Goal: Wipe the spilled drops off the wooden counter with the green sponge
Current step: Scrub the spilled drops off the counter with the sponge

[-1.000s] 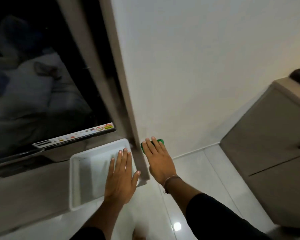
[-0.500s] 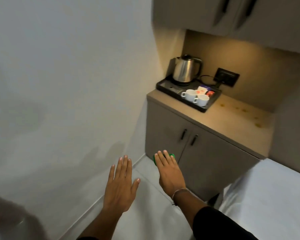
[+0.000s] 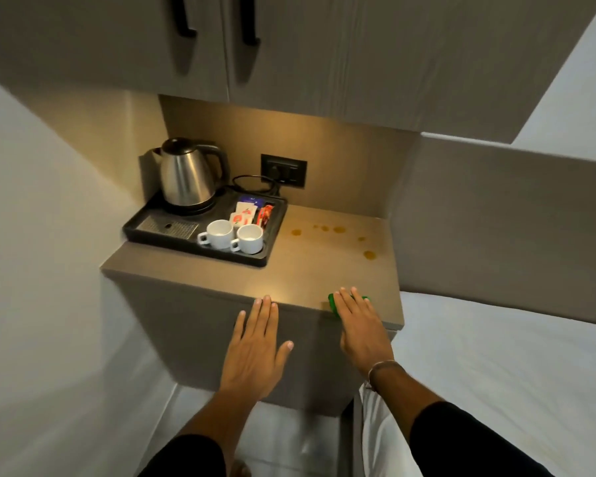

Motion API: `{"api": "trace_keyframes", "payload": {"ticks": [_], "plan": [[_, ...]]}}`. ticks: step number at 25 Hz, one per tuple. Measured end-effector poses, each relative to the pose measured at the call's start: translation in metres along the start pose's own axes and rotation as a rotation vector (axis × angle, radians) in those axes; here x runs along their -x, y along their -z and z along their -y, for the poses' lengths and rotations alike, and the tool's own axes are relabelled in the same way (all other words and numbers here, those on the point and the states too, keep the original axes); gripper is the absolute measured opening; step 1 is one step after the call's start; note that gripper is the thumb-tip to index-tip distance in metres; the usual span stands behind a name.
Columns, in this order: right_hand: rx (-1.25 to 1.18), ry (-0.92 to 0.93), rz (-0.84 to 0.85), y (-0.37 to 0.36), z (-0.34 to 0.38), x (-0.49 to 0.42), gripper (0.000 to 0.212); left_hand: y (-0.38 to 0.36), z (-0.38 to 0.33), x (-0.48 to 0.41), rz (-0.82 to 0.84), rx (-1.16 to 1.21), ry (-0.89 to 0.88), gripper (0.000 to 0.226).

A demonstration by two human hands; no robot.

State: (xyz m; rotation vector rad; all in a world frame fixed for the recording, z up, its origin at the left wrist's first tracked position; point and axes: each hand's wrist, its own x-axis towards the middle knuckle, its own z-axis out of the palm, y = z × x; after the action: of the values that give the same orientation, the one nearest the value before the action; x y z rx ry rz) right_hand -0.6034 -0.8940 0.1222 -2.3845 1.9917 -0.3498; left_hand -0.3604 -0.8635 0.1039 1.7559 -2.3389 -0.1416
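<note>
The wooden counter (image 3: pixel 310 273) carries several brown spilled drops (image 3: pixel 369 255) on its right half, towards the back. My right hand (image 3: pixel 362 327) holds the green sponge (image 3: pixel 333 301) under flat fingers at the counter's front right edge; only a green sliver shows past the fingertips. The drops lie beyond the sponge, apart from it. My left hand (image 3: pixel 255 346) hovers flat and empty in front of the counter's front edge, fingers together, thumb out.
A black tray (image 3: pixel 141 232) on the counter's left half holds a steel kettle (image 3: pixel 186 175), two white cups (image 3: pixel 234 235) and sachets (image 3: pixel 252 213). Upper cabinets (image 3: pixel 289 49) hang overhead. A wall socket (image 3: pixel 283 170) sits behind. A white bed (image 3: pixel 513 373) adjoins on the right.
The view has swung from a television and white tray to the counter, which now lies directly in front. Both hands keep their pose; the right one still holds the sponge.
</note>
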Motion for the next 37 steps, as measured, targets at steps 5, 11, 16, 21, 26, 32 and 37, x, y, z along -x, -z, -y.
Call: {"api": "trace_keyframes", "payload": {"ticks": [5,11,16,21,26,32,37], "plan": [[0.014,-0.132,0.057,-0.018,-0.051,-0.063,0.073,-0.016,-0.001,-0.124,0.064,0.062,-0.111,0.078],[0.041,-0.19,0.167,-0.037,-0.088,-0.113,0.073,-0.049,-0.01,-0.208,0.161,0.068,-0.159,0.079],[-0.067,-0.22,0.188,-0.048,-0.088,-0.115,0.079,-0.074,-0.006,-0.22,0.196,0.073,-0.134,0.08],[-0.182,-0.319,0.077,-0.053,-0.077,-0.114,0.06,-0.074,-0.005,-0.219,0.167,0.062,-0.108,0.077],[-0.173,-0.158,0.121,-0.052,-0.118,-0.095,0.059,-0.082,-0.002,-0.216,0.135,0.086,-0.1,0.075],[-0.262,-0.223,0.029,-0.047,-0.144,-0.174,0.051,-0.086,-0.002,-0.217,0.095,0.103,-0.102,0.074],[-0.214,0.037,0.09,-0.052,-0.185,-0.138,0.054,-0.088,-0.002,-0.217,0.076,0.12,-0.098,0.074]]}}
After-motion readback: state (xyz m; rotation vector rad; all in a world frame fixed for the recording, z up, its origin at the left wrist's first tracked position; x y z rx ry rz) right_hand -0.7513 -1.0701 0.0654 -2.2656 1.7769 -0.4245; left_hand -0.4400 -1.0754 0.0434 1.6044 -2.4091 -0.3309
